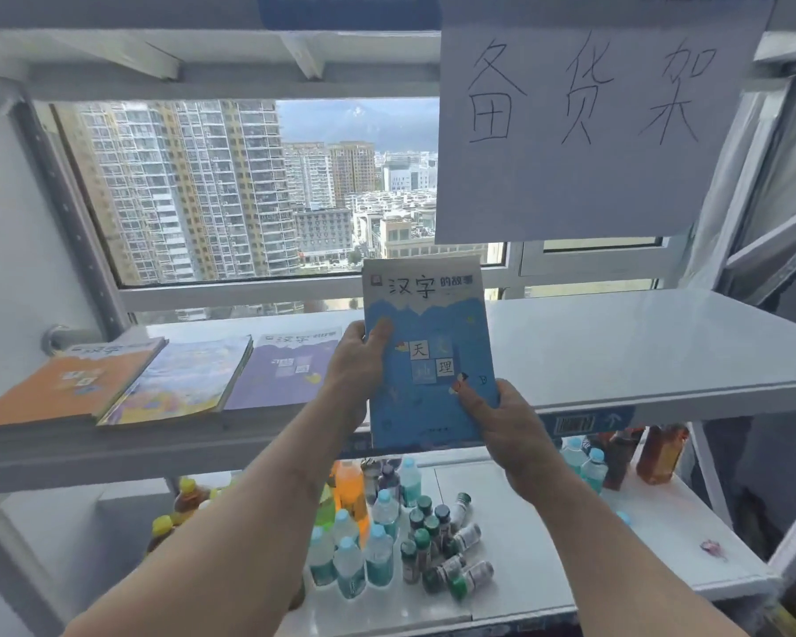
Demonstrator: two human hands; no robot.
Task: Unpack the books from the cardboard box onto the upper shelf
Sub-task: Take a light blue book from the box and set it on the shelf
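Blue paperback book (430, 356) held upright in front of the upper shelf (639, 347), cover facing the camera, its lower edge hanging below the shelf's front lip. Both hands on it. Left hand (357, 374) grips the book's left edge, thumb curled over the cover, the other fingers hidden behind. Right hand (506, 425) grips the lower right corner, thumb pressed on the cover, fingers wrapped behind.

White metal shelf, bare on its right part. On its left part, three stacks of books lying flat, side by side: orange-covered stack (60, 388) farthest left, a multicoloured stack (185, 379) next, its edge lapping the orange one, then a purple-covered stack (286, 365) just left of the left hand. Held book is apart from all three.

Handwritten paper sign (589, 131) hangs from the rack frame above right, in front of the window (230, 190); high-rise buildings visible through the glass.

Lower shelf (548, 567) beneath carries a cluster of plastic water bottles (364, 544) with blue caps, small green-capped bottles (437, 544) partly tipped over, an orange drink bottle (350, 491), and brown tea bottles (662, 452) at the right. Cardboard box not in view.
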